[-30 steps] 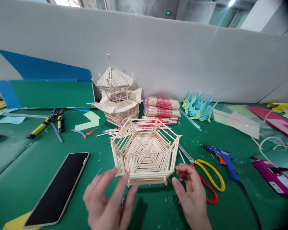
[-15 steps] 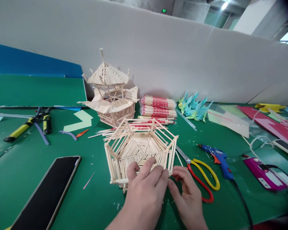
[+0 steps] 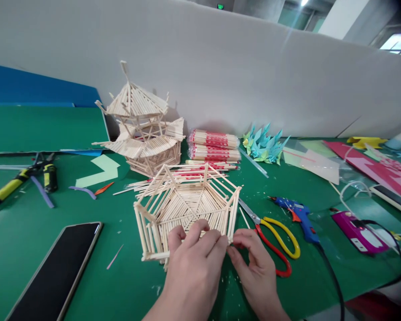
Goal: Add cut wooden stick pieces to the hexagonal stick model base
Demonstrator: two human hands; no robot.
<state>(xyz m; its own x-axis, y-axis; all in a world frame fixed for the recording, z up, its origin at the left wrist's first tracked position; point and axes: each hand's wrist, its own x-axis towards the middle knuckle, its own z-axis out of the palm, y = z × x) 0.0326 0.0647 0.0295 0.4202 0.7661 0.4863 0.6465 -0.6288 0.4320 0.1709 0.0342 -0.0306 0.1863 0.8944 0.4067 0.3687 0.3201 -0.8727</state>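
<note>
A six-sided open frame of pale wooden sticks (image 3: 190, 200) stands on the green table, its floor laid with sticks. My left hand (image 3: 195, 263) reaches over its near side, fingers bent and closed on the near rim; the fingertips are partly hidden. At the near right corner, my right hand (image 3: 254, 267) pinches the stick frame between thumb and forefinger. Behind it on the left rises a two-roofed stick pavilion (image 3: 143, 129). Red-banded bundles of sticks (image 3: 214, 147) lie beside the pavilion, with loose sticks in front of them.
Scissors (image 3: 270, 236), a blue glue gun (image 3: 297, 216) with its cable and a magenta power strip (image 3: 357, 232) lie at right. A phone (image 3: 56, 267) and pliers (image 3: 23, 178) are at left. Blue paper shapes (image 3: 265, 142) stand against the grey partition (image 3: 200, 67).
The whole scene has shifted slightly left in view. Both hands keep nearly the same place on the stick frame.
</note>
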